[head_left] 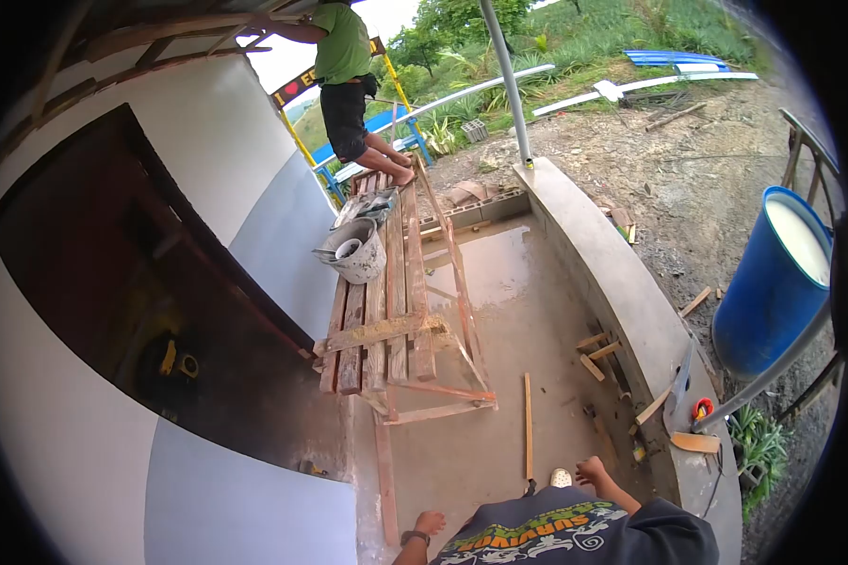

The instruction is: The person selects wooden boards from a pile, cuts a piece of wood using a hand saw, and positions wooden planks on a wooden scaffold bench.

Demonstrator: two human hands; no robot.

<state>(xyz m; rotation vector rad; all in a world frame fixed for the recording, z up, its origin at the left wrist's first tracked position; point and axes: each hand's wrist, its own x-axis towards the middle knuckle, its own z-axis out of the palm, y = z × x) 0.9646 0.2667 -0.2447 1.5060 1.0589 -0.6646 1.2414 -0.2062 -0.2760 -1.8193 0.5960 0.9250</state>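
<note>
My left hand (430, 524), with a dark band at the wrist, hangs low beside the near end of the wooden scaffold bench (398, 325). Its fingers are loosely bent and hold nothing I can see. My right hand (591, 470) is out to the right, fingers loosely apart and nothing visible in them. Between the hands, a narrow wooden strip (528, 424) reaches forward over the floor near my shoe (561, 477). On the bench stand a mortar-stained bucket (360, 254) and, behind it, a dirty tray-like container (379, 202).
Another person (349, 85) stands on the bench's far end, arms raised to the roof frame. A low concrete wall (594, 226) carries a handsaw (678, 386) and a wood block (695, 442). Outside stands a blue drum (773, 282). Wood scraps (594, 363) lie by the wall; water pools beyond.
</note>
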